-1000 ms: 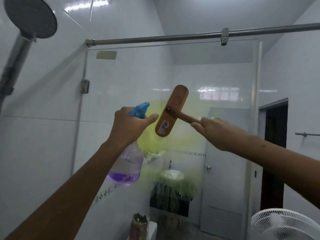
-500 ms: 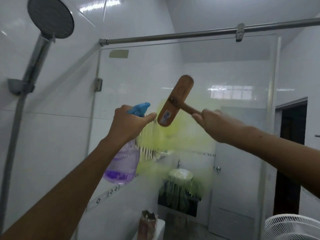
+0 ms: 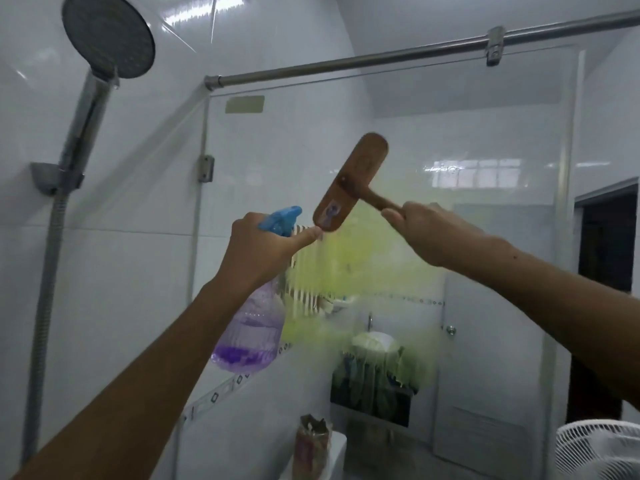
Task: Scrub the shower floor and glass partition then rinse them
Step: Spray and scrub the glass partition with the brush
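The left hand (image 3: 263,247) is wrapped round the neck of a spray bottle (image 3: 252,327), the fingers curled tight under its blue trigger head. One finger is stretched forward to the lower end of the brush (image 3: 349,183); whether it touches the wood cannot be told. The right hand (image 3: 426,233) is closed round the short wooden handle of the brush, with the thumb laid along the top.

The brush is seen from behind: a long brown wooden back, tilted with its upper end to the right, and a small worn sticker near its lower end. The bristles are hidden. The bottle is clear, tinted purple, and a little purple liquid lies at its bottom.

The brush head is held up before the glass partition (image 3: 485,140), above and between the two hands. The glass is smeared with yellow-green foam (image 3: 349,271) below the brush, drawn into vertical streaks just beside the bottle and running down in drips lower on the pane.

A shower head (image 3: 107,36) is mounted on the tiled wall at the left, and a metal rail (image 3: 381,58) is fixed along the top of the glass. A white fan (image 3: 599,448) is seen at the lower right.
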`<state>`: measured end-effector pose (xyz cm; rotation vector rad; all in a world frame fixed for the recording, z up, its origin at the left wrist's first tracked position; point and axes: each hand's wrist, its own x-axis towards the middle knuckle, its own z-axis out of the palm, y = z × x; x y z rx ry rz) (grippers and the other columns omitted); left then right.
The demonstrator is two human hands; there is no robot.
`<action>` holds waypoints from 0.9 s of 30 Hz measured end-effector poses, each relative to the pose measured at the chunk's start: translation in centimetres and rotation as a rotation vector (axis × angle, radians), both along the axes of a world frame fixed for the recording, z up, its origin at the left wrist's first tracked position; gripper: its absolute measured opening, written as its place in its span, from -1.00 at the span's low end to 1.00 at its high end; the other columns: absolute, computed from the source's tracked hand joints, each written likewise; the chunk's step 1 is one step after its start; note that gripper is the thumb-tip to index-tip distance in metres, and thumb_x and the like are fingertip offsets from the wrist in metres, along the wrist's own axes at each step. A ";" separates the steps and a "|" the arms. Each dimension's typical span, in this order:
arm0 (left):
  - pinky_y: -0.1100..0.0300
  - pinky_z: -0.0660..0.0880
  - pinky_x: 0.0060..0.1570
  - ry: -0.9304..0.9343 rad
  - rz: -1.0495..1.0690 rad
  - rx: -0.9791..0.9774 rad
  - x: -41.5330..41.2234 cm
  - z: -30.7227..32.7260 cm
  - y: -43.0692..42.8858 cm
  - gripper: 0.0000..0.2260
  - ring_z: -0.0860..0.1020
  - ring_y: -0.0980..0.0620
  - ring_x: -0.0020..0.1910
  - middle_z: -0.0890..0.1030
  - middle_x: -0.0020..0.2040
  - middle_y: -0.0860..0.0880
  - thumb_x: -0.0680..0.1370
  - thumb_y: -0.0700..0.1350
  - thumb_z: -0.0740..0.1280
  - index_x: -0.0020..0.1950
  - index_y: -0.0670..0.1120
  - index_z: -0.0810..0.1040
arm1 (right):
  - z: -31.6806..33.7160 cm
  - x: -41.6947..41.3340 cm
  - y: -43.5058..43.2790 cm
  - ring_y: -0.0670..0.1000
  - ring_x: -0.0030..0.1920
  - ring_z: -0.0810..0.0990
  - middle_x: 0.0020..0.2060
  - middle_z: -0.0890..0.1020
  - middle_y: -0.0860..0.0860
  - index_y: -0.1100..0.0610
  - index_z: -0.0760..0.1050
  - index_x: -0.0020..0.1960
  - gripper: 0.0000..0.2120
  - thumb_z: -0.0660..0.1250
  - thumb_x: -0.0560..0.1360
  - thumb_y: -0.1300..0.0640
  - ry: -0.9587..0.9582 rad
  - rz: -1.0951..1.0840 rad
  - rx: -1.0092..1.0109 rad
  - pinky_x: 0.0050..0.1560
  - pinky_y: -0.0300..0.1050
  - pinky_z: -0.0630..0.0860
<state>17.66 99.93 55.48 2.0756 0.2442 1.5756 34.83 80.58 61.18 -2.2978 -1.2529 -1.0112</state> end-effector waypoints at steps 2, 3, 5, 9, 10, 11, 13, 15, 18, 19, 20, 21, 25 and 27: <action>0.01 0.53 -0.27 -0.012 0.004 -0.015 -0.2 -0.2 0.3 -0.49 0.61 -0.21 -0.28 0.60 -0.29 -0.25 0.39 0.24 0.48 -0.21 -0.24 0.56 | 1.3 0.1 -0.3 0.06 -0.35 0.53 -0.26 0.53 0.09 0.12 0.41 -0.06 -0.52 -0.02 0.66 -0.25 0.026 0.019 0.167 -0.42 -0.09 0.35; 0.05 0.50 -0.30 -0.013 0.000 -0.019 -0.3 -0.3 0.5 -0.48 0.60 -0.22 -0.28 0.59 -0.29 -0.26 0.39 0.25 0.49 -0.24 -0.24 0.54 | 0.9 -0.1 -0.3 0.04 -0.36 0.51 -0.27 0.51 0.07 0.12 0.40 -0.06 -0.53 -0.03 0.66 -0.25 0.001 0.004 0.132 -0.43 -0.10 0.32; 0.03 0.53 -0.30 -0.006 -0.017 -0.021 -0.1 -0.5 0.7 -0.45 0.61 -0.24 -0.26 0.59 -0.28 -0.27 0.37 0.28 0.48 -0.22 -0.25 0.54 | -1.4 -0.6 0.0 -0.01 -0.39 0.47 -0.30 0.47 0.02 0.07 0.37 -0.07 -0.57 -0.02 0.67 -0.24 -0.085 -0.044 -0.080 -0.46 -0.14 0.26; 0.02 0.57 -0.26 -0.003 -0.033 0.019 0.5 -0.6 0.3 -0.51 0.61 -0.16 -0.32 0.60 -0.29 -0.22 0.42 0.25 0.45 -0.18 -0.21 0.57 | -0.1 -0.7 -0.7 0.03 -0.36 0.52 -0.27 0.52 0.06 0.08 0.40 -0.08 -0.55 -0.02 0.67 -0.25 -0.060 -0.057 -0.067 -0.44 -0.13 0.32; 0.08 0.54 -0.29 -0.013 -0.025 0.026 0.4 -0.6 0.2 -0.54 0.58 -0.09 -0.37 0.60 -0.31 -0.19 0.43 0.23 0.45 -0.19 -0.19 0.57 | 1.2 -0.5 -1.1 0.05 -0.35 0.53 -0.26 0.53 0.08 0.09 0.40 -0.07 -0.55 -0.02 0.67 -0.24 -0.003 -0.026 0.073 -0.43 -0.11 0.33; 0.14 0.49 -0.32 -0.015 -0.027 0.031 0.5 -0.7 0.1 -0.56 0.54 -0.01 -0.41 0.59 -0.32 -0.18 0.44 0.23 0.45 -0.20 -0.18 0.56 | 1.5 -0.3 -1.5 0.05 -0.35 0.53 -0.25 0.53 0.08 0.10 0.39 -0.06 -0.56 -0.02 0.67 -0.23 0.032 -0.011 0.164 -0.42 -0.10 0.34; 0.19 0.42 -0.35 -0.002 -0.044 0.039 0.5 -0.8 0.1 -0.53 0.47 0.06 -0.44 0.56 -0.33 -0.20 0.43 0.23 0.45 -0.20 -0.20 0.55 | 0.2 -0.2 -1.7 0.07 -0.34 0.50 -0.25 0.51 0.08 0.08 0.37 -0.07 -0.57 -0.02 0.67 -0.24 0.004 -0.051 0.102 -0.36 -0.08 0.35; 0.16 0.39 -0.36 0.021 -0.066 0.047 0.7 -1.0 0.1 -0.51 0.43 0.04 -0.43 0.54 -0.32 -0.25 0.43 0.22 0.45 -0.20 -0.23 0.54 | -2.8 -0.4 -1.5 0.05 -0.36 0.48 -0.25 0.51 0.06 0.04 0.35 -0.09 -0.57 -0.03 0.64 -0.28 -0.079 -0.090 -0.111 -0.34 -0.08 0.36; 0.14 0.43 -0.32 0.024 -0.105 0.038 1.4 -1.3 -0.1 -0.54 0.47 0.03 -0.40 0.55 -0.31 -0.23 0.42 0.22 0.47 -0.22 -0.19 0.54 | -2.0 0.1 -2.1 0.01 -0.39 0.47 -0.31 0.49 0.04 0.01 0.34 -0.15 -0.57 -0.04 0.63 -0.29 -0.088 -0.098 -0.119 -0.38 -0.08 0.34; 0.14 0.44 -0.30 0.018 -0.115 0.028 1.5 -1.4 -0.1 -0.56 0.49 0.04 -0.38 0.55 -0.31 -0.20 0.41 0.23 0.47 -0.23 -0.16 0.54 | -0.6 0.5 -2.5 0.03 -0.39 0.48 -0.30 0.50 0.06 0.02 0.34 -0.15 -0.56 -0.04 0.64 -0.28 -0.041 -0.078 0.005 -0.37 -0.07 0.36; 0.17 0.45 -0.29 0.010 -0.125 0.018 1.7 -1.4 -0.2 -0.58 0.51 0.04 -0.36 0.56 -0.31 -0.16 0.40 0.22 0.48 -0.23 -0.13 0.54 | 0.6 0.8 -2.8 0.05 -0.38 0.51 -0.29 0.52 0.08 0.04 0.36 -0.13 -0.55 -0.03 0.65 -0.27 -0.002 -0.050 0.123 -0.37 -0.06 0.39; 0.20 0.45 -0.29 0.004 -0.131 0.005 1.8 -1.6 -0.2 -0.60 0.52 0.03 -0.35 0.57 -0.30 -0.14 0.40 0.22 0.48 -0.23 -0.11 0.55 | 1.0 0.8 -3.0 0.07 -0.37 0.54 -0.28 0.53 0.09 0.07 0.38 -0.10 -0.54 -0.03 0.65 -0.27 0.003 -0.035 0.166 -0.37 -0.05 0.43; 0.09 0.52 -0.31 0.020 -0.125 -0.014 2.3 -1.7 -0.4 -0.55 0.59 -0.12 -0.31 0.59 -0.29 -0.17 0.39 0.23 0.49 -0.18 -0.17 0.57 | -2.2 -0.3 -2.2 0.03 -0.35 0.53 -0.27 0.51 0.04 0.07 0.41 -0.04 -0.54 -0.02 0.65 -0.28 -0.101 -0.122 -0.140 -0.40 -0.09 0.40; -0.01 0.58 -0.24 0.018 -0.131 -0.042 2.6 -1.7 -0.4 -0.54 0.61 -0.16 -0.27 0.60 -0.27 -0.19 0.38 0.22 0.50 -0.17 -0.20 0.58 | -1.5 -0.7 -2.0 0.03 -0.35 0.50 -0.28 0.49 0.04 0.05 0.39 -0.08 -0.54 -0.03 0.64 -0.29 -0.099 -0.141 -0.150 -0.38 -0.08 0.37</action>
